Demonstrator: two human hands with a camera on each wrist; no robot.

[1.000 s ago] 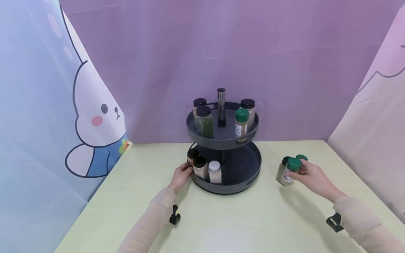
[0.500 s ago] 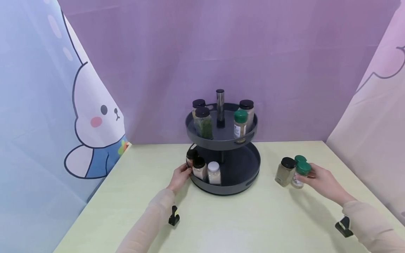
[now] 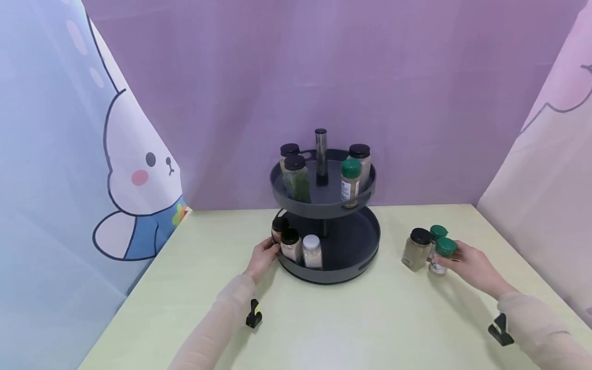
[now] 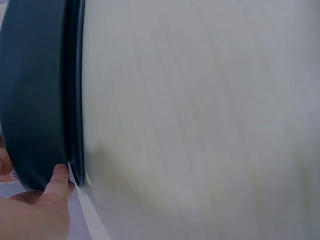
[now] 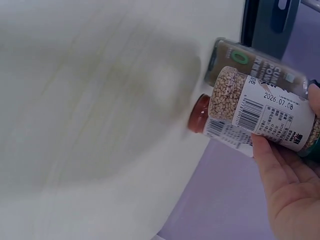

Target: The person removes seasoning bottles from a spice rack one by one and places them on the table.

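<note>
A dark grey two-tier spice turntable (image 3: 324,277) stands on the table. My left hand (image 3: 263,258) grips the rim of its lower tray at the left side; in the left wrist view a fingertip lies against the tray wall (image 4: 32,100). My right hand (image 3: 476,268) holds a green-capped spice jar (image 3: 445,247) by its upper part. Pale grains and a white printed label show on this jar in the right wrist view. Right behind it stands another green-capped jar (image 3: 438,230), partly hidden. A black-capped square jar (image 3: 416,251) of greyish powder stands to their left.
Two black-capped jars and a white-capped jar (image 3: 312,253) stand at the lower tray's left. The upper tray carries black-capped jars and a green-capped jar (image 3: 350,184) around a central post (image 3: 321,156). A purple curtain (image 3: 222,103) hangs behind the table.
My right hand has carried the green-capped jar to the right, from in front of the black-capped jar to in front of the other green-capped one. My left hand stays at the tray rim.
</note>
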